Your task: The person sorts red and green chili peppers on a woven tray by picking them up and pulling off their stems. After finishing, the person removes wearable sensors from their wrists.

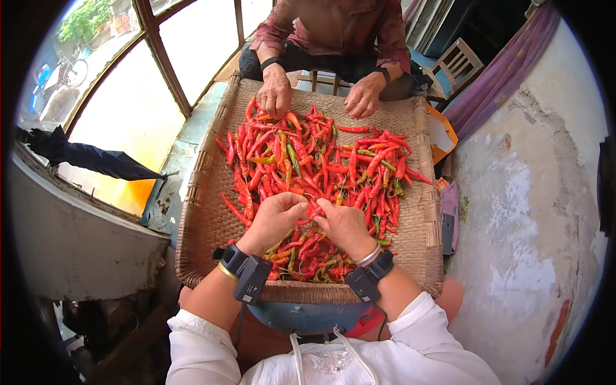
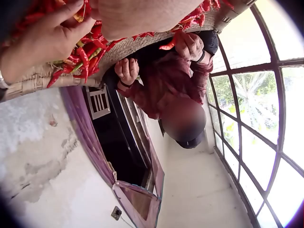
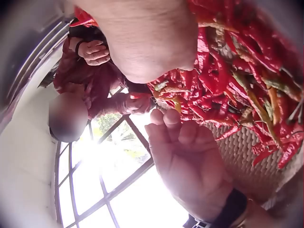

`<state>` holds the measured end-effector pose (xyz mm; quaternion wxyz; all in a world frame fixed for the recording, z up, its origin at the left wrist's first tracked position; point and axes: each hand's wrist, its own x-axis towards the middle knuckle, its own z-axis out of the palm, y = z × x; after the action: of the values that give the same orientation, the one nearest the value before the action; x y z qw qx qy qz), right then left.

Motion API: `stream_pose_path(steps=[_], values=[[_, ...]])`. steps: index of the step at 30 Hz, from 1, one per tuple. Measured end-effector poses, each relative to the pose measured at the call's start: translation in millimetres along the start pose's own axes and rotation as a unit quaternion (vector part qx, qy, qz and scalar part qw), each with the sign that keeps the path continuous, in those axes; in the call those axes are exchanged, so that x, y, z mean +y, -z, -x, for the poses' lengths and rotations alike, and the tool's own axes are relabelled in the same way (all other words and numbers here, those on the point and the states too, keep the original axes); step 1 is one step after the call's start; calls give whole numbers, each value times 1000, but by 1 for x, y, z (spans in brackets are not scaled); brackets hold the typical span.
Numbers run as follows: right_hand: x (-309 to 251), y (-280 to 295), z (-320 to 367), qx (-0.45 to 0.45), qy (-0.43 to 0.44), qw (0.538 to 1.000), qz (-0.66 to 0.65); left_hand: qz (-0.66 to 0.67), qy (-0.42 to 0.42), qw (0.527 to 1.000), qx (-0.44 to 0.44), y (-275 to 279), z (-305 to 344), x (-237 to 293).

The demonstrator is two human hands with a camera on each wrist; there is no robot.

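Note:
Both hands meet over a broad heap of red chili peppers [image 1: 308, 151], mixed with a few green and orange ones. My left hand [image 1: 273, 221] and right hand [image 1: 346, 226] pinch a red chili pepper [image 1: 312, 208] between their fingertips, mostly covered by the fingers. In the right wrist view the left hand [image 3: 192, 159] shows its palm, fingers bent toward the tips. The left wrist view has the right hand [image 2: 45, 40] over the peppers. A second, smaller pile of peppers [image 1: 311, 253] lies below my hands, nearest me.
A woven basket tray [image 1: 202, 199] with raised rims carries the peppers. Across it sits another person [image 1: 340, 32], with one hand [image 1: 274, 93] at the heap and the other [image 1: 364, 95] over the tray. A folded umbrella [image 1: 106, 160] lies left by the windows; a plaster wall [image 1: 520, 199] stands right.

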<state>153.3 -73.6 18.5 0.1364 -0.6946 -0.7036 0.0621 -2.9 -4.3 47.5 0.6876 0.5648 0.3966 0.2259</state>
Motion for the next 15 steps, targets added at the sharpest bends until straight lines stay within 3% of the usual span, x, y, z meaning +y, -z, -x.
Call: stream_pose_path(steps=[1,5,11,13,15], values=[[-2,-9,-3,43,28,999,-14,3,-4,1000,-1,-1,0,-2],[-6,-39,-8,41,51,998,14,16,-4,1000,-9,-4,1,-3],[3,-33,-8,8,8,999,44,38,35,998,-23,-7,5,0],[2,-24,-5,-35,-40,998,26,66,6,998,-25,-10,4,-7],[5,-14,-2,-5,-44,999,-16,-51,-44,998,-21,-5,0,-19]])
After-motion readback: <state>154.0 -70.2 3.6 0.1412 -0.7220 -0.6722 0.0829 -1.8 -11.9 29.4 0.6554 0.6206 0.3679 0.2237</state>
